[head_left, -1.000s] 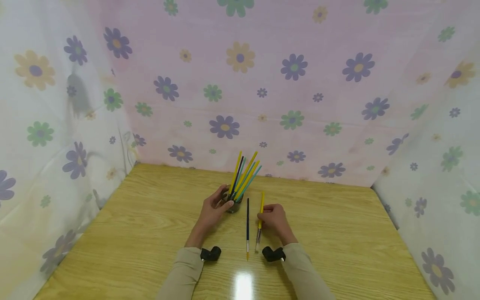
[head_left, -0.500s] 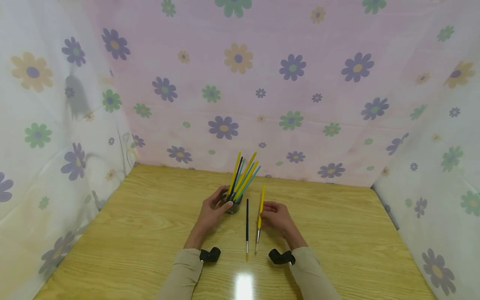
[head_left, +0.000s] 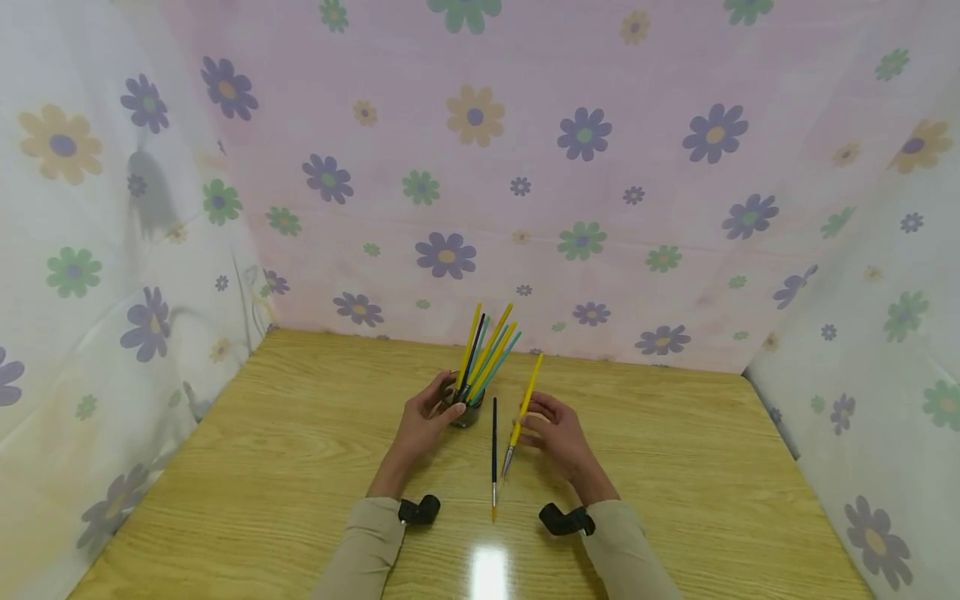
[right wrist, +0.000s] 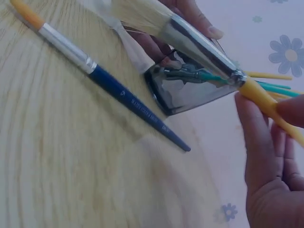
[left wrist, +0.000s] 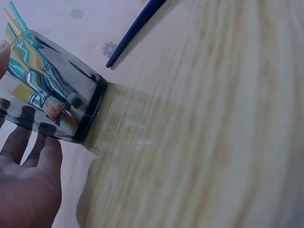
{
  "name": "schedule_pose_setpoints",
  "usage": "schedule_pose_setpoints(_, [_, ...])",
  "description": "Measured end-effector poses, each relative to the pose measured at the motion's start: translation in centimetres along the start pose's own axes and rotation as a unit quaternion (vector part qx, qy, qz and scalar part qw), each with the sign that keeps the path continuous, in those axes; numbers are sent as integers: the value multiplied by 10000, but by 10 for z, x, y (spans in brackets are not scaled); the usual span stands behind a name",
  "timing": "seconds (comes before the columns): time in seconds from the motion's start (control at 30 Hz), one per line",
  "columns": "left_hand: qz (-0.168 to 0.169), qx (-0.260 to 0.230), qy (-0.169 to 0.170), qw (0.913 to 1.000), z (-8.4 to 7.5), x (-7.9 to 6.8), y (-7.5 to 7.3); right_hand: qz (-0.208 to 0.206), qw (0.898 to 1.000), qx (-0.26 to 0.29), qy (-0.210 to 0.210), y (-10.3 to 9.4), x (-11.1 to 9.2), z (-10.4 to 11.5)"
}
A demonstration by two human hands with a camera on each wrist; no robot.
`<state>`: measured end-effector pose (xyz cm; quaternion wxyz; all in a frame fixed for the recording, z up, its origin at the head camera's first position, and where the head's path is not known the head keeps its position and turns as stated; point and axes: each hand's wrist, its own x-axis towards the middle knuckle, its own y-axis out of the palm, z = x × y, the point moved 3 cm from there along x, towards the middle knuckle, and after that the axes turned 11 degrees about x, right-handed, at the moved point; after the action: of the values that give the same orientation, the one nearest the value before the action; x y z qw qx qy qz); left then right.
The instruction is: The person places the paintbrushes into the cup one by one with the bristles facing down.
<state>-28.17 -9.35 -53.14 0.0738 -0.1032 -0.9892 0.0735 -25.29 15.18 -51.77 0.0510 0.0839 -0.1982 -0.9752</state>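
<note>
My left hand holds a clear glass with thumb and fingers around its side. Several paintbrushes with yellow, teal and dark handles lean in it, bristles down. Just right of the glass, my right hand pinches a yellow-handled paintbrush near its ferrule. This brush has pale flat bristles, which point down toward me, while its handle slants up to the right. Between the hands a dark blue paintbrush lies on the table, its orange bristles toward me.
The wood-grain table reaches back to a flowered pink cloth. More flowered cloth hangs at both sides. Black wrist cameras sit at both cuffs. Light glares off the table's front.
My right hand has shifted slightly right and raised the yellow paintbrush, whose handle now tilts right and whose bristles swing toward the dark blue brush. My left hand stays at the glass.
</note>
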Motion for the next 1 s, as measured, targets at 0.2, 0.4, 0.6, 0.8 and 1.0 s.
schedule_pose_setpoints(0.2, [14, -73, 4, 10000, 1, 0, 0, -485, 9893, 708, -1180, 14, 3, 14])
schedule_pose_setpoints(0.4, [43, -160, 92, 9998, 1, 0, 0, -949, 9502, 1108, -2755, 29, 5, 33])
schedule_pose_setpoints(0.6, [50, -247, 107, 9996, 2, 0, -1, -827, 9349, 1092, -3273, 44, 14, 43])
schedule_pose_setpoints(0.8, [73, -287, 151, 9994, 3, 0, 0, -906, 9317, 943, -3389, 54, 23, 44])
schedule_pose_setpoints(1.0, [90, -227, 148, 9996, 4, 1, 0, -1089, 9399, 571, -3186, 59, 35, 31])
